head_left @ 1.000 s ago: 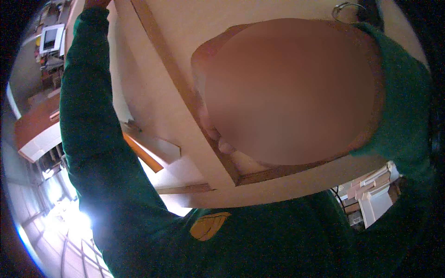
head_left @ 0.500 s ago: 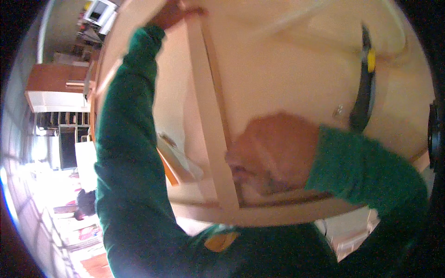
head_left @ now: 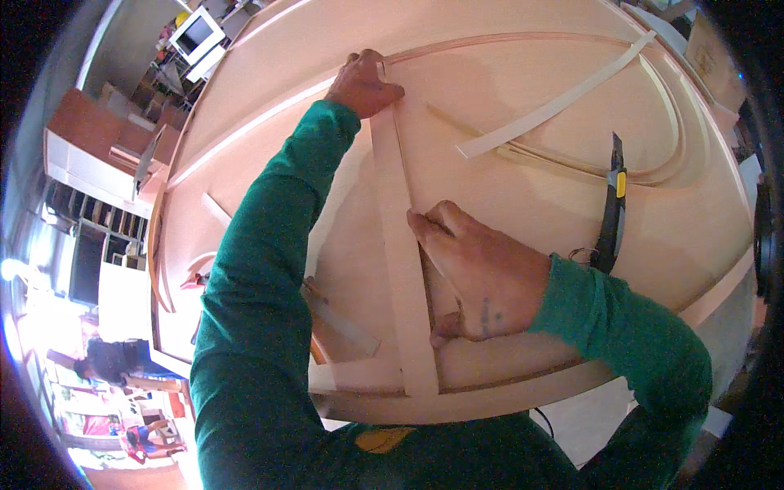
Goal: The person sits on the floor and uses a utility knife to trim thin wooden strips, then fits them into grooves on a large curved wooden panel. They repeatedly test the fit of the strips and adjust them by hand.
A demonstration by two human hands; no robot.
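A long pale wooden strip [head_left: 392,212] runs lengthwise from the front rim up over a broad wooden panel [head_left: 523,212]. At its far end my left hand [head_left: 366,84] is closed round the strip, the thumb on the right side. My right hand [head_left: 486,273] presses against the strip's right edge, fingertips higher up and thumb lower down, spread apart; its remaining fingers are partly hidden. Right of that hand lies a black and yellow utility knife [head_left: 612,208] with its blade out, pointing away from me.
Thin loose wood strips [head_left: 563,98] lie on the panel at the far right, some bent in a curve. Beyond my left forearm are offcuts [head_left: 214,208]. A white-framed screen [head_left: 196,37] stands at the far left. Another person [head_left: 106,359] is in the bright area at left.
My right hand has slid farther up along the strip, its fingers extending from a closed shape. My left hand stays at the far end. The view has shifted and sharpened.
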